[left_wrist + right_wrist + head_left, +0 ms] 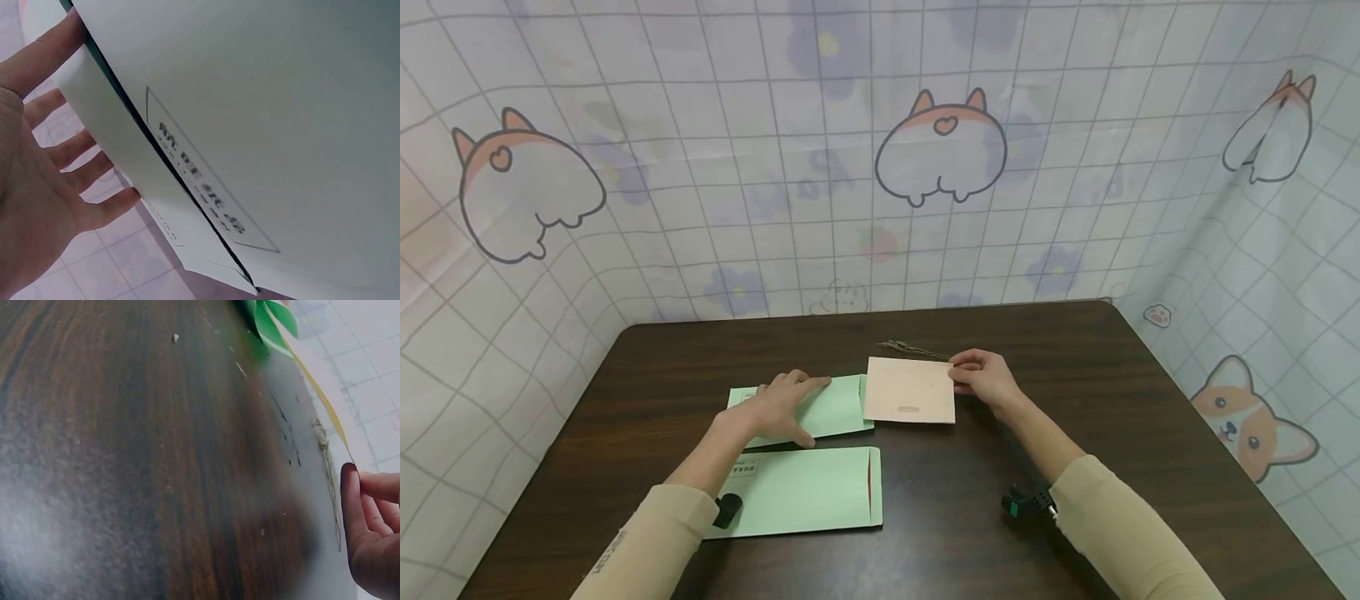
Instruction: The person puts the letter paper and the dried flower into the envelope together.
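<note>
My right hand [988, 382] pinches the right edge of a pale peach card [910, 387] between thumb and fingers. The card's left end meets the mouth of the upper mint-green envelope [842, 407]; in the right wrist view that green mouth [272, 328] bulges open around the card's far end. How deep the card sits inside cannot be told. My left hand [775, 410] rests on the same envelope with fingers spread and thumb at its near edge. The left wrist view shows the left hand [44, 194] with its fingers fairly straight.
A second mint-green envelope [805, 492] lies nearer, its right end showing a red strip. Behind the card lies a dried sprig [917, 350]. The dark wooden table [940, 517] meets a patterned cloth wall [820, 258] at the back. Black wrist devices sit on both wrists.
</note>
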The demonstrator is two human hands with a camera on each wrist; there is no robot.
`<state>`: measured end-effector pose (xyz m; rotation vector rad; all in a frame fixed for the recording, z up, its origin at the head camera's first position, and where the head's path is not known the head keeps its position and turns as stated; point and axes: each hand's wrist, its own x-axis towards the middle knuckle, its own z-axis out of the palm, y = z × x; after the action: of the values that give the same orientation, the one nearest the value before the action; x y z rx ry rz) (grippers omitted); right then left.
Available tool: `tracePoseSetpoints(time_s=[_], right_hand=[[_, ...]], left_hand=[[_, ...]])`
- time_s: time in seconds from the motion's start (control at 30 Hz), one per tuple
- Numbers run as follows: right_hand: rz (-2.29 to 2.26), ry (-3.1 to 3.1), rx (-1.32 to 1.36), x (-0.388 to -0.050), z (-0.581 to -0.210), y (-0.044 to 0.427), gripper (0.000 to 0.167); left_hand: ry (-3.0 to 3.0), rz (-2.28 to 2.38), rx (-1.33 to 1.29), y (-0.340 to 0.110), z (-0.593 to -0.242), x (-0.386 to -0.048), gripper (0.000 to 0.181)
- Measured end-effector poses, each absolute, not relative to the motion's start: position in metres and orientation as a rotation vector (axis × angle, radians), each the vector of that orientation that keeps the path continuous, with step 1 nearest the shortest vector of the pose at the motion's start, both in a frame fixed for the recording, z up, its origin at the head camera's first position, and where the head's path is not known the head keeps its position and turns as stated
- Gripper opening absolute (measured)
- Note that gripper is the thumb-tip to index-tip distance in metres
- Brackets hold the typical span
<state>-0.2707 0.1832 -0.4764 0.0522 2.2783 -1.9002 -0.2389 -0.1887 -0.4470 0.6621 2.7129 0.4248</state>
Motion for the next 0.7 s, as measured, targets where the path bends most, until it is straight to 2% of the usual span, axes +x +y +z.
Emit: tracePoseSetpoints(time_s=[0.7], right_hand=[[-1.826, 2.294, -0.079, -0.2653, -0.4684, 0.1795, 0.022]], left_hand=[[2.697, 0.424, 0.661, -0.1892, -0.4451, -0.2382, 0.102]])
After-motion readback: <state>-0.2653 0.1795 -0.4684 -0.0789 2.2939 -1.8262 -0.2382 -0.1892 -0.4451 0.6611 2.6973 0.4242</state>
